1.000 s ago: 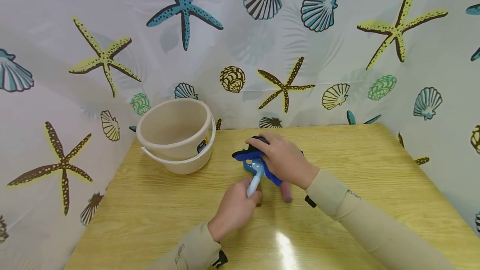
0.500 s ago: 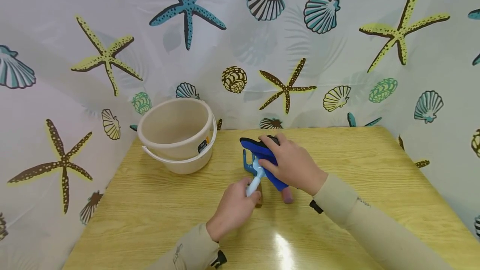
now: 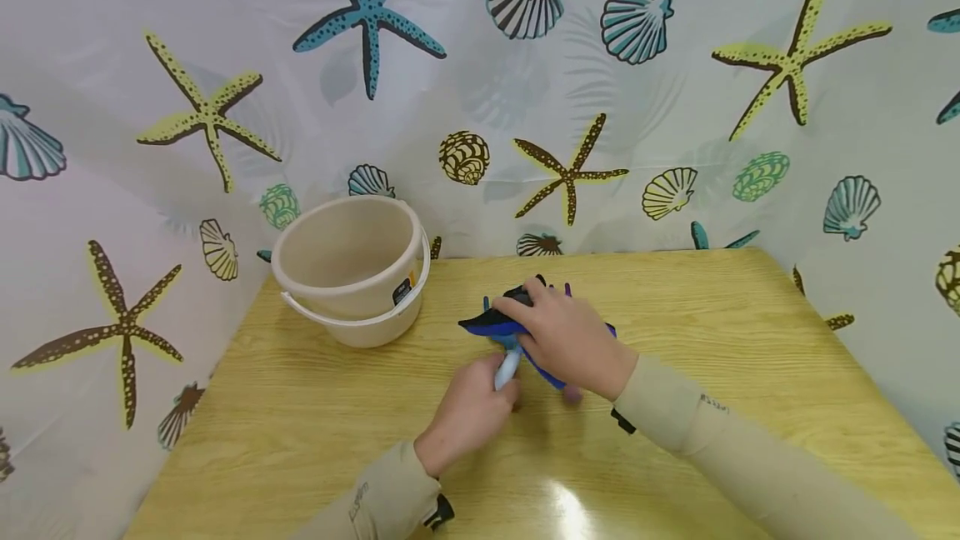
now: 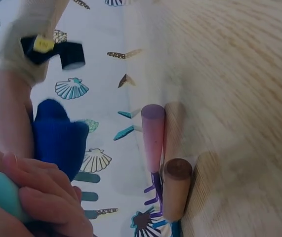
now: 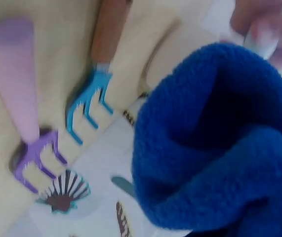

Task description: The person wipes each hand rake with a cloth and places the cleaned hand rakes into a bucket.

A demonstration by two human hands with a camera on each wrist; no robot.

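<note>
My left hand (image 3: 471, 407) grips the light blue handle of a small hand rake (image 3: 507, 369) above the wooden table. Around its head, my right hand (image 3: 573, 336) holds a blue cloth (image 3: 491, 322) with a black side, fingers bent over it. The cloth hides most of that head; several rounded teal tines (image 4: 89, 196) show past it in the left wrist view. Beneath the hands lie two more hand rakes: one with a wooden handle (image 5: 112, 32) and turquoise tines, the other with a pink handle (image 5: 12, 74) and purple tines.
A cream bucket (image 3: 360, 307) with a white bail handle stands at the table's back left. Behind the table (image 3: 750, 373) hangs a white curtain (image 3: 420, 140) printed with starfish and shells; it borders both sides too.
My right hand shifted right with the cloth, then came back left and slightly lower, covering the rake's head again. My left hand stays nearly still on the handle.
</note>
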